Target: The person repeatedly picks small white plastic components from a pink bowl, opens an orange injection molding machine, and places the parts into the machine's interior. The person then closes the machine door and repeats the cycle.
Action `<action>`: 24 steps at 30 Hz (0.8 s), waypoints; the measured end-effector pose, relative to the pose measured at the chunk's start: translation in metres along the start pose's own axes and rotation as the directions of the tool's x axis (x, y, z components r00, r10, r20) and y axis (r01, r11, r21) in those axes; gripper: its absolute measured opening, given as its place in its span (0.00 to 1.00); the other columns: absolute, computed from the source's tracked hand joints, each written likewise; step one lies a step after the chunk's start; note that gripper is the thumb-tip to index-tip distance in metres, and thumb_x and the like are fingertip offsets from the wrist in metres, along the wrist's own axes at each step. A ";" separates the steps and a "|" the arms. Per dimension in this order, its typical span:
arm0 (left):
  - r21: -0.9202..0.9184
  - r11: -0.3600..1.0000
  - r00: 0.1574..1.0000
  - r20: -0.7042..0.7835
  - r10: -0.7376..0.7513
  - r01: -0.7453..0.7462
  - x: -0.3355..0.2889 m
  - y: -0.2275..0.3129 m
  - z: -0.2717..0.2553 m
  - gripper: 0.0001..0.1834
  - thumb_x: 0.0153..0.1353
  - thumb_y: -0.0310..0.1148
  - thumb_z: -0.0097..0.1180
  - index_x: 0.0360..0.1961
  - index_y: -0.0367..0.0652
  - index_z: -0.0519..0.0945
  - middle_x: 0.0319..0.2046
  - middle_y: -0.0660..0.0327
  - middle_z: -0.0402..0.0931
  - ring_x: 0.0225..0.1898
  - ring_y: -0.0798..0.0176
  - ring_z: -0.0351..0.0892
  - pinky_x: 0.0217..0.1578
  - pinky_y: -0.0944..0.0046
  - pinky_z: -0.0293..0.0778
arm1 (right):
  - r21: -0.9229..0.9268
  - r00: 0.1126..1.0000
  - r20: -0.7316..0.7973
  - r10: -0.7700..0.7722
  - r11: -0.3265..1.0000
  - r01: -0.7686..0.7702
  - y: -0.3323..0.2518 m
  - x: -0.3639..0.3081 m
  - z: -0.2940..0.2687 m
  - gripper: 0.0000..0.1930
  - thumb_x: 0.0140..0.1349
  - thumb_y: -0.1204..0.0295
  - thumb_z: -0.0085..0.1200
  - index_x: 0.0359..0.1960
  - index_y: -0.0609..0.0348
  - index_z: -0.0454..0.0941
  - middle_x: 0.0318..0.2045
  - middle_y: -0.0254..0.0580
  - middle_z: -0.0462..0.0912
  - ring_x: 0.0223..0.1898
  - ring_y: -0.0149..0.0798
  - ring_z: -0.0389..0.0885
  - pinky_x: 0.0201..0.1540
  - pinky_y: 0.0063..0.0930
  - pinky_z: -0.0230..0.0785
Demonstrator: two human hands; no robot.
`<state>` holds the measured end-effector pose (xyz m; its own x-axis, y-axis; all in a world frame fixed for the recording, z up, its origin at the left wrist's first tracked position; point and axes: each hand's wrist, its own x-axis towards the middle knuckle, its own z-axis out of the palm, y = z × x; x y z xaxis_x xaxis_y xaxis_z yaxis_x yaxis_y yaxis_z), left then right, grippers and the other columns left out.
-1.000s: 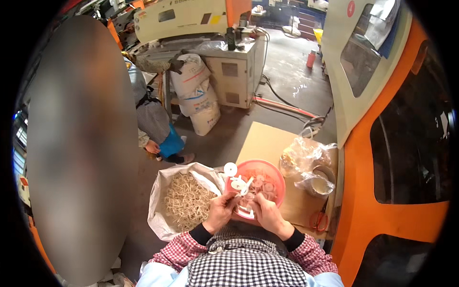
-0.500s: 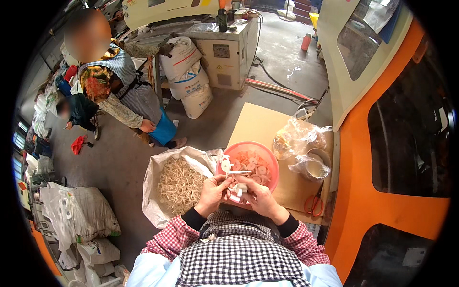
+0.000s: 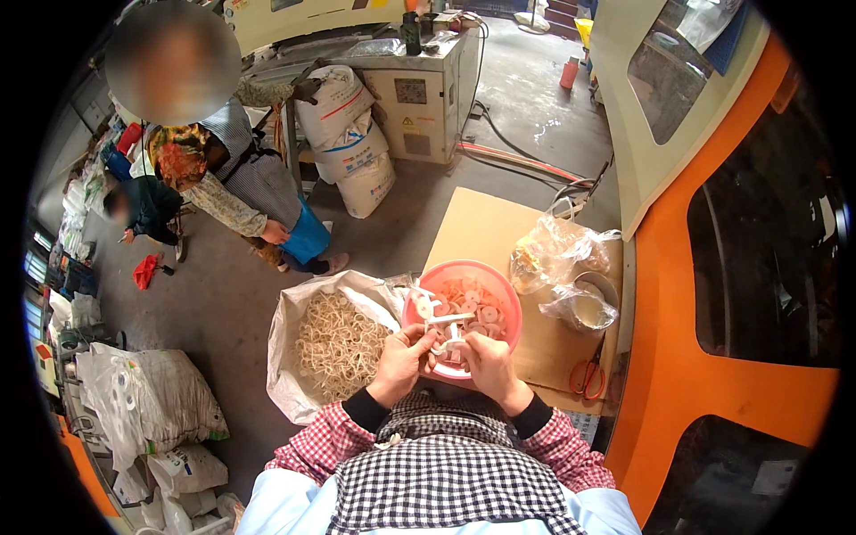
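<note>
My left hand (image 3: 401,364) pinches a white plastic sprue (image 3: 453,318), a branched moulding with a round disc at its far end. Close beside it, my right hand (image 3: 493,366) has its fingers closed on a white part of the moulding. Both hands are just over the near rim of a pink basin (image 3: 516,312), which holds several flat white discs (image 3: 486,315). To the left stands a white woven bag (image 3: 283,385) full of cream-coloured curved pieces (image 3: 341,343). The fingers partly hide what they grip.
The basin stands on a cardboard sheet (image 3: 464,223) with clear plastic bags (image 3: 557,254), a round container (image 3: 593,308) and red-handled scissors (image 3: 587,379). An orange machine (image 3: 660,374) borders the right. At the far left a person (image 3: 214,169) holds a blue bag (image 3: 308,234) near stacked sacks (image 3: 343,134).
My right hand has turned over the white moulding, its fingers now bunched nearer the left hand's. The moulding's rod has shifted slightly up. My left hand stays almost in place.
</note>
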<state>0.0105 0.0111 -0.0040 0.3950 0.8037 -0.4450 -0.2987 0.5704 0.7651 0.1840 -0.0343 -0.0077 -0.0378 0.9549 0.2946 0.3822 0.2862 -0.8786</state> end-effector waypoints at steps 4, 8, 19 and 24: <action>0.651 0.504 0.735 0.125 0.667 -0.568 0.002 -0.004 0.000 0.06 0.61 0.24 0.51 0.38 0.35 0.76 0.23 0.58 0.75 0.20 0.65 0.74 0.20 0.70 0.69 | 0.628 0.778 0.350 0.521 0.486 -0.608 0.010 0.009 0.006 0.13 0.64 0.67 0.47 0.31 0.65 0.79 0.18 0.28 0.75 0.16 0.18 0.67 0.16 0.14 0.56; 0.792 0.002 0.527 0.405 0.747 -0.611 0.003 -0.003 -0.006 0.08 0.57 0.21 0.52 0.39 0.36 0.76 0.25 0.51 0.75 0.22 0.56 0.76 0.24 0.65 0.72 | 0.567 0.743 0.347 0.572 0.504 -0.652 0.016 0.021 0.011 0.12 0.63 0.68 0.48 0.29 0.64 0.78 0.15 0.26 0.72 0.13 0.18 0.63 0.14 0.14 0.52; 0.604 -0.129 0.457 0.711 0.535 -0.787 -0.011 0.012 -0.020 0.14 0.47 0.20 0.53 0.38 0.36 0.76 0.31 0.53 0.74 0.33 0.51 0.77 0.32 0.60 0.74 | 0.534 0.532 0.640 0.553 0.178 -0.827 0.051 0.021 0.008 0.13 0.62 0.67 0.48 0.35 0.67 0.76 0.18 0.32 0.72 0.15 0.25 0.68 0.16 0.16 0.59; 0.755 0.303 0.675 0.240 0.697 -0.581 -0.011 0.003 -0.018 0.10 0.53 0.21 0.53 0.38 0.35 0.77 0.29 0.50 0.78 0.31 0.53 0.80 0.31 0.63 0.75 | 0.389 0.701 0.272 0.659 0.591 -0.707 0.067 0.045 -0.005 0.17 0.63 0.62 0.47 0.27 0.65 0.77 0.20 0.38 0.76 0.20 0.31 0.76 0.20 0.25 0.66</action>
<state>-0.0101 0.0076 -0.0050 0.2671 0.8999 0.3449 0.3365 -0.4224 0.8416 0.2128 0.0275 -0.0517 -0.0259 0.8797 -0.4748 -0.1065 -0.4747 -0.8737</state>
